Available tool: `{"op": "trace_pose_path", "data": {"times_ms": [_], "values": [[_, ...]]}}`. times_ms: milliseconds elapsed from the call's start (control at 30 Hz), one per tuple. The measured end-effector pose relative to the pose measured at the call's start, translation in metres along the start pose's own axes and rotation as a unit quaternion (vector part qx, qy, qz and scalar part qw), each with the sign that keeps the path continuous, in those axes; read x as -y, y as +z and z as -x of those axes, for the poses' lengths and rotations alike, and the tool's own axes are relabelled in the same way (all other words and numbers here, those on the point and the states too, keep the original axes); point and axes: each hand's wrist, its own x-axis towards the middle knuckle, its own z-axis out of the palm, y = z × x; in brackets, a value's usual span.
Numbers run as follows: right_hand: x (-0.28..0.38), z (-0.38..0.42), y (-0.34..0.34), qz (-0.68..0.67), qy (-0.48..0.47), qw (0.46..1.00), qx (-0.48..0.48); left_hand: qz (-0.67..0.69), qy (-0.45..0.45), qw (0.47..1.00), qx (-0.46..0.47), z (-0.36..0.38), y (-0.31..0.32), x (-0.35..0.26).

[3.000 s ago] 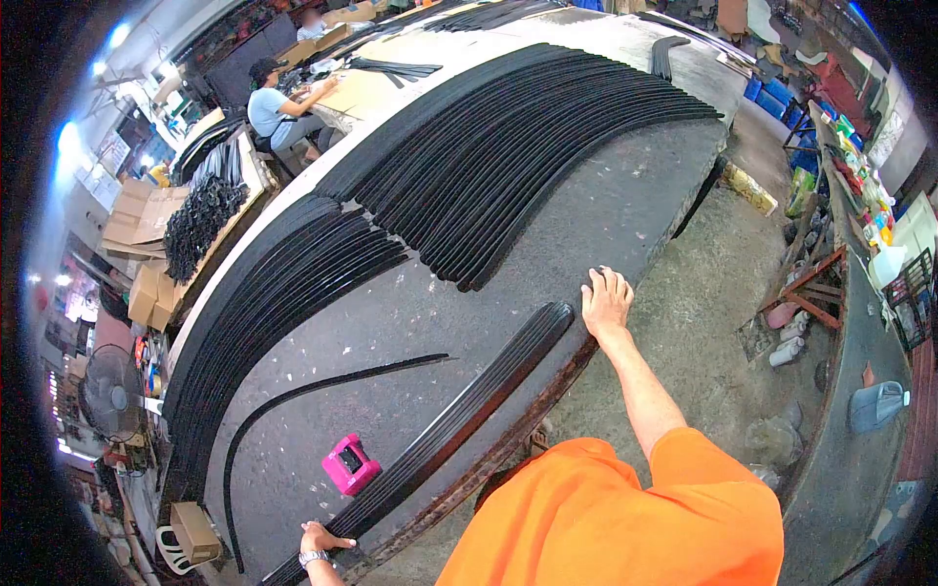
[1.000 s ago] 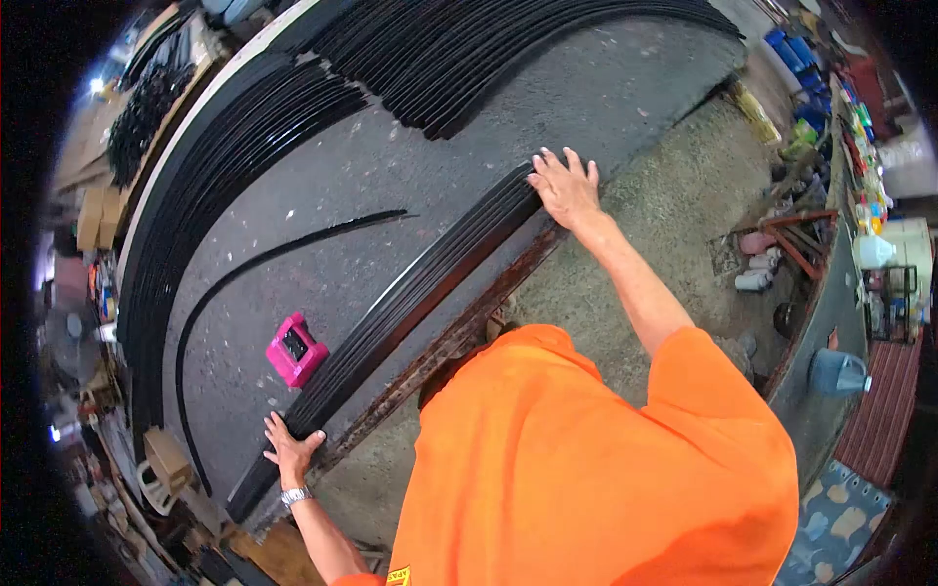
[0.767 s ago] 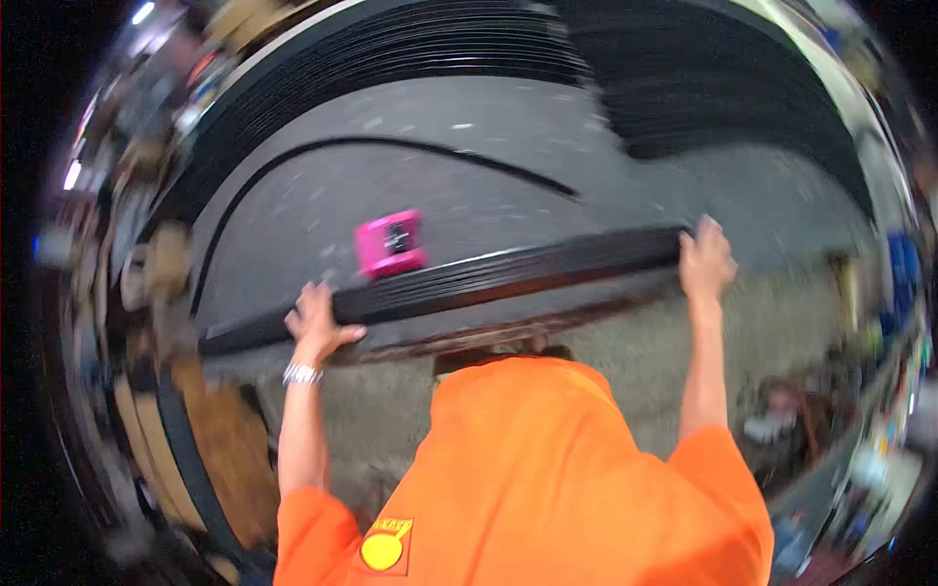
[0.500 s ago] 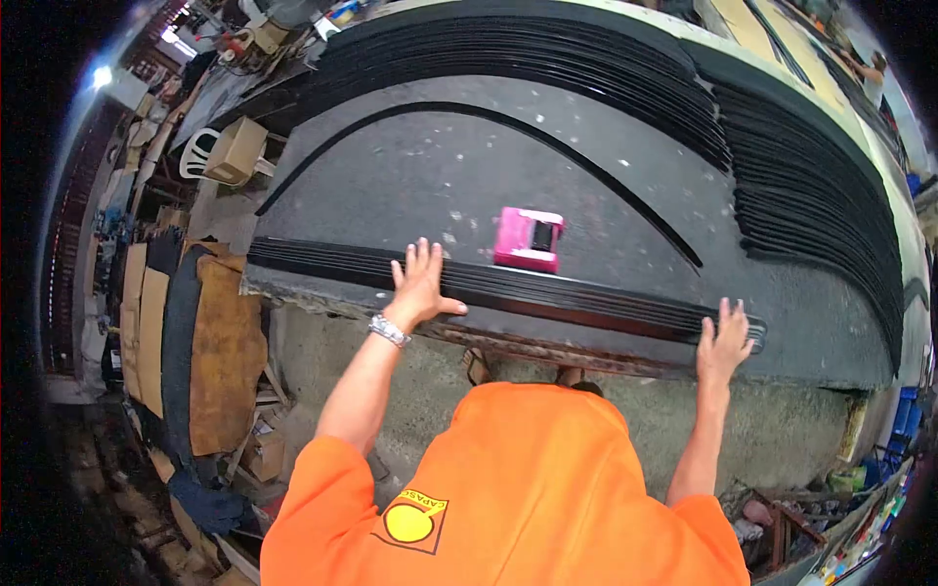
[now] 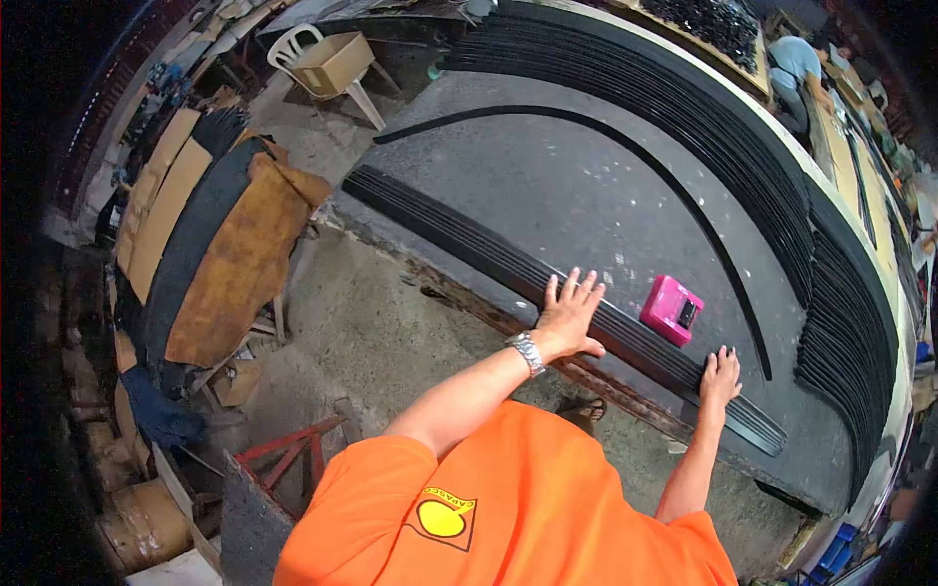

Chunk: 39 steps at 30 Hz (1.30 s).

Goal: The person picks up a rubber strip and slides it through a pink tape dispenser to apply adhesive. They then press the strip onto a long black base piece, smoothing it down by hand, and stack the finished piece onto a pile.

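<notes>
A row of long black strips [image 5: 440, 223] lies side by side along the front edge of the dark table. My left hand [image 5: 569, 317] rests flat across them with its fingers spread; a metal-banded watch [image 5: 528, 353] is on that wrist. Further right, my right hand [image 5: 721, 378] lies on the same strips near their right end, fingers stretched out. Just behind the strips, between the two hands, sits a bright pink box-like object [image 5: 671, 310] with a black part on top. One single black strip [image 5: 684, 190] curves across the tabletop behind it.
Many black strips [image 5: 674, 137] are stacked along the table's far side, with another stack [image 5: 848, 342] at the right. A white chair [image 5: 293, 47] holds a cardboard box [image 5: 335, 62]. Brown sheet material [image 5: 239, 264] stands at the left. A person [image 5: 796, 73] bends over at the upper right.
The view has turned, so the table now slants down to the right. My right hand has shifted left along the strips, closer to my left hand. The pink object stays on the table.
</notes>
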Motion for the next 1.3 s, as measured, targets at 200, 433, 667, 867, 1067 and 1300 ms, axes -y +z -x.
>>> {"op": "trace_pose_path", "data": {"times_ms": [200,433,667,867,1067,1300], "values": [[-0.005,0.003,0.014,0.029,0.014,0.999,0.0,0.018,0.006,1.0,0.002,0.002,-0.002,0.0],[-0.005,0.001,0.027,0.054,-0.007,0.997,-0.052,0.005,0.01,1.0,-0.012,0.004,-0.004,0.001],[-0.008,0.003,0.033,0.056,-0.023,0.995,-0.077,-0.005,0.008,1.0,-0.01,0.005,-0.004,-0.002],[-0.017,0.001,0.035,0.049,-0.041,0.995,-0.079,-0.009,0.083,0.992,-0.098,0.012,0.013,0.01],[0.051,0.044,-0.014,-0.012,-0.113,0.983,-0.145,0.013,0.165,0.979,-0.123,0.013,0.0,0.049],[0.256,0.121,-0.019,-0.095,-0.247,0.964,0.002,-0.03,0.186,0.966,-0.176,0.032,-0.07,0.185]]}}
